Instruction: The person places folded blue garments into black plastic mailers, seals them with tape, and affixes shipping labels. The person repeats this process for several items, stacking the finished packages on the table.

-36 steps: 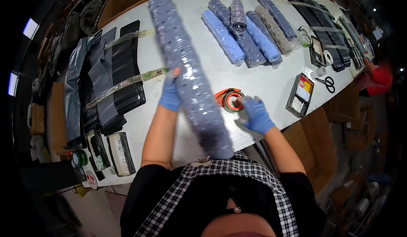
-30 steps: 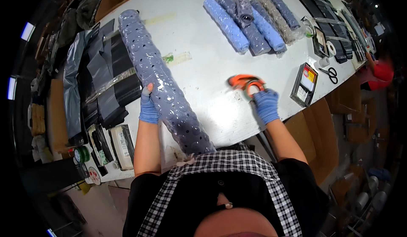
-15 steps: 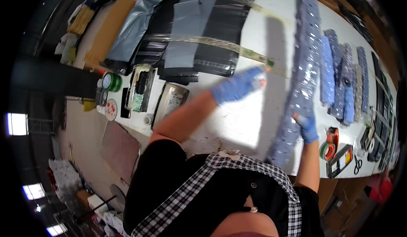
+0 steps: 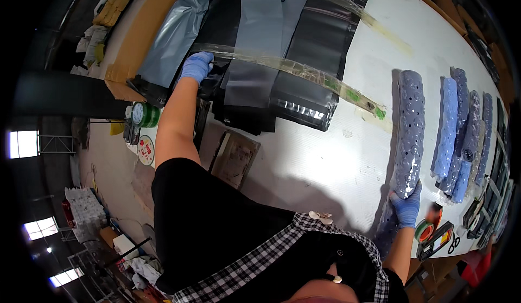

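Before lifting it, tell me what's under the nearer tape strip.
Under the tape strip lie black bags and a grey bag; its right end reaches the table. Layers beneath those bags are covered and cannot be seen.

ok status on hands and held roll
Left hand at black bags. Right hand gripping long grey roll. Clear tape strip across bags.

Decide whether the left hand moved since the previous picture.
Yes: the left hand moved left, from near the right end of the nearer tape strip toward its left.
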Demonstrator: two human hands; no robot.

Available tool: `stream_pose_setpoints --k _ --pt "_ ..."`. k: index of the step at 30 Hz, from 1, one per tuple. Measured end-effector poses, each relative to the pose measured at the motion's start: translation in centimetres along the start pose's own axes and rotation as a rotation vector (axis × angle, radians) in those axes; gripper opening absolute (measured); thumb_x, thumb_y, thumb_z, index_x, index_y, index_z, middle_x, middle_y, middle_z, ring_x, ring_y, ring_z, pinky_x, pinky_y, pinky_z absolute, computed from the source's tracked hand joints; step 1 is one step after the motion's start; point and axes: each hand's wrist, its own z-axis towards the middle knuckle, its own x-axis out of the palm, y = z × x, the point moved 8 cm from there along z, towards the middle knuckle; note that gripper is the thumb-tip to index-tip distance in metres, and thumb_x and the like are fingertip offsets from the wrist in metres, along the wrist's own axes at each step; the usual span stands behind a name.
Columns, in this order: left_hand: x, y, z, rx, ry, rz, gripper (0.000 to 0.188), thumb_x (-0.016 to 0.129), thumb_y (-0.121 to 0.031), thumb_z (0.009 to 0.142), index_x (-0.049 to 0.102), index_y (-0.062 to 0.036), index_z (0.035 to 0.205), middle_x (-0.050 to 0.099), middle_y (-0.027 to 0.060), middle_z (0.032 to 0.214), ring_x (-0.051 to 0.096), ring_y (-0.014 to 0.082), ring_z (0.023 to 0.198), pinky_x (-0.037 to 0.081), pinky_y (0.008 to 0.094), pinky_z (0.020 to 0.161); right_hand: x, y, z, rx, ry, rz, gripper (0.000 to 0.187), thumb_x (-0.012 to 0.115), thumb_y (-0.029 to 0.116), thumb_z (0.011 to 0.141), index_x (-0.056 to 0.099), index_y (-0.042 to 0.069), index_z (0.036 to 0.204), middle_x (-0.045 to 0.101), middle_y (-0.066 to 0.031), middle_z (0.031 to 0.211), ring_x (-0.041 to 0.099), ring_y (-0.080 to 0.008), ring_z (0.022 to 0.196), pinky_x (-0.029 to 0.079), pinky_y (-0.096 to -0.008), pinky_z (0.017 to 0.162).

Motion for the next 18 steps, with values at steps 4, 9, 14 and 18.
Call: stream_pose_setpoints --k 4,9,14,18 --pt "-1.8 5.9 -1.1 -0.108 -0.426 -0.549 0.018 0.059 -0.016 0.085 0.061 -0.0119 0.102 0.065 0.0208 0.098 0.063 0.0407 0.093 0.049 0.0445 0.084 0.1 -2.0 0.9 -0.006 0.055 0.169 0.099 0.084 0.018 0.060 0.030 0.002 0.142 0.057 -0.0142 0.122 0.059 -0.0228 0.104 0.050 -0.0345 0.091" --pt "-16.1 6.1 -4.0 -0.031 -0.860 -0.485 0.015 0.053 -0.009 0.086 0.057 -0.0093 0.101 0.064 0.0152 0.093 0.065 0.0328 0.088 0.050 0.0389 0.083 -0.5 -2.1 1.0 0.012 0.072 0.178 0.100 0.084 0.018 0.061 0.030 0.001 0.143 0.060 -0.0154 0.120 0.061 -0.0244 0.103 0.051 -0.0352 0.089" --pt "-37.0 5.5 -10.8 -0.174 -1.094 -0.528 0.016 0.056 -0.018 0.092 0.062 -0.0089 0.104 0.065 0.0115 0.099 0.063 0.0246 0.090 0.049 0.0362 0.084 -0.6 -1.8 1.2 -0.007 0.052 0.100 0.105 0.088 0.025 0.058 0.032 0.000 0.143 0.063 -0.0194 0.117 0.063 -0.0283 0.103 0.050 -0.0364 0.090" --pt "-52.5 -2.4 -14.6 0.120 -1.171 -1.277 0.019 0.054 -0.010 0.094 0.064 -0.0062 0.109 0.065 0.0074 0.106 0.061 0.0214 0.094 0.049 0.0328 0.085 -0.4 -2.4 2.0 -0.030 0.160 0.298 0.097 0.088 0.023 0.059 0.038 -0.001 0.139 0.065 -0.0164 0.113 0.064 -0.0252 0.100 0.051 -0.0349 0.089"
